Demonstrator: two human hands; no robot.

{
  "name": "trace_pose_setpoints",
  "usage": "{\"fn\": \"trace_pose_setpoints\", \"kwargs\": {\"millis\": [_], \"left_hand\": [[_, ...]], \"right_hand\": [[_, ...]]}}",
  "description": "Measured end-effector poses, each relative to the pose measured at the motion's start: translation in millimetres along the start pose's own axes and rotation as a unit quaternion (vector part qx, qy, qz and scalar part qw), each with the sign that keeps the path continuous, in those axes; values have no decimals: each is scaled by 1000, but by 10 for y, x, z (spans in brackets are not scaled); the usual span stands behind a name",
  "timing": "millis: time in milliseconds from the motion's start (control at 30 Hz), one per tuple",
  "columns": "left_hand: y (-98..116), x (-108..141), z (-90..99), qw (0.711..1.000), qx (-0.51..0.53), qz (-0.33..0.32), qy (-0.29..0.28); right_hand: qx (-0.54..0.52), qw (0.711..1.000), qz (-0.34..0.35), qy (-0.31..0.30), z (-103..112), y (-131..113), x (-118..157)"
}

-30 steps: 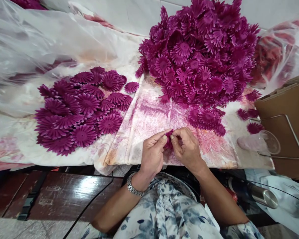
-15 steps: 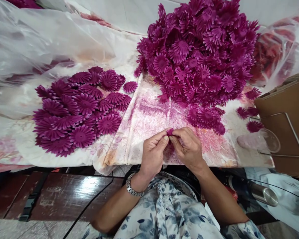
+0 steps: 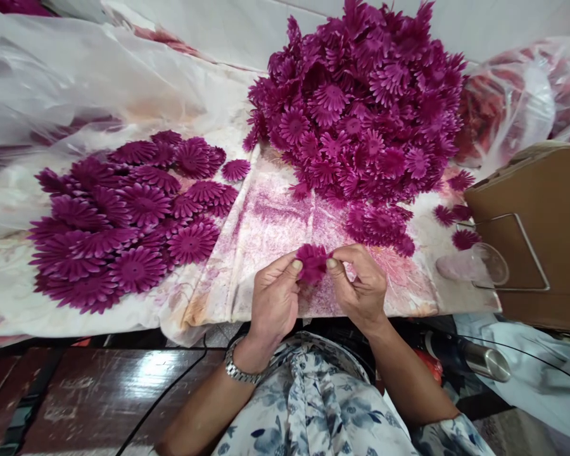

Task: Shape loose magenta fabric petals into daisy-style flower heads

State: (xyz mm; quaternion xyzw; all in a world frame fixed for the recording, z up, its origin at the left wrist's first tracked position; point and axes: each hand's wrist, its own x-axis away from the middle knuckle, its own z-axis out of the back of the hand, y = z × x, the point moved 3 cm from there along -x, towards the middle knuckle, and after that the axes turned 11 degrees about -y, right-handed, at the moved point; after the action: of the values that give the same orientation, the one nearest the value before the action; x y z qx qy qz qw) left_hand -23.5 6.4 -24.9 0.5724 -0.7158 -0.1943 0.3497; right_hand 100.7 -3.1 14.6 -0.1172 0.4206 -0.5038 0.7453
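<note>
Near the cloth edge [image 3: 342, 311], both hands' fingers [image 3: 292, 269] pinching one flower [image 3: 311, 262]

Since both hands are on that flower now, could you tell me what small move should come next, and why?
Probably lay the flower on the flat pile: the left hand and right hand pinch it spread open, like those lying there.

A small magenta fabric flower [image 3: 311, 262], petals crumpled, is pinched upright at six o'clock of the cloth.
</note>
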Motion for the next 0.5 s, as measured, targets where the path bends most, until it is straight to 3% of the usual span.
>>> {"fn": "trace_pose_setpoints", "kwargs": {"millis": [133,200,300,400,500], "left_hand": [[78,-44,58,999,6,-23,34],[99,-58,65,999,17,-16,35],[89,-65,22,998,49,37,0],[65,-58,-46,991,87,94,-46],[57,-56,-84,989,89,103,-64]], "right_hand": [[124,986,-26,108,388,254,-44],[227,965,-32,124,584,436,-82],[342,934,-92,57,698,720,-123],[384,911,-142,-50,617,885,-100],[386,908,-145,-71,578,891,-58]]}}
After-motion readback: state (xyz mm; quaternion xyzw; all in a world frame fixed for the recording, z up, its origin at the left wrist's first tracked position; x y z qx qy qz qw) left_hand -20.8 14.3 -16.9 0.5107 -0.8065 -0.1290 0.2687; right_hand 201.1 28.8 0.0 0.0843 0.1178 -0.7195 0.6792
